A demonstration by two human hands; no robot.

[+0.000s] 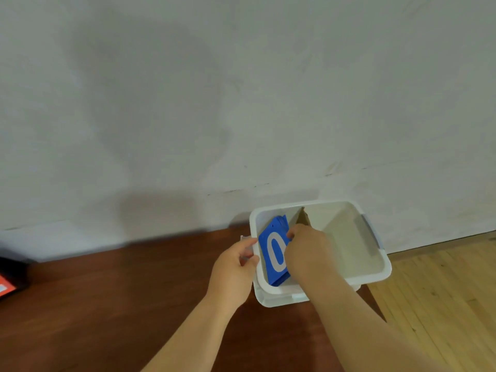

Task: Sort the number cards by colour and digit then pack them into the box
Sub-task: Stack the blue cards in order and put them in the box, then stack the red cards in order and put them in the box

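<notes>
White plastic box (327,203) at the far right end of the brown table (107,291), close against the wall (241,103). Split in two by a cardboard divider (303,218). In the left compartment: stack of blue number cards (265,248), tilted, white 0 uppermost. Left hand (233,267) clamped on the box's left rim, fingers curled over it. Right hand (306,251) inside the box, fingers pinching the stack's right edge. Red card (4,287) at the table's far left, partly cropped.

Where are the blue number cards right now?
Head view, right of centre: the blue cards lean in the left compartment of the white box, between the left hand gripping its rim and the right hand pinching them.
</notes>
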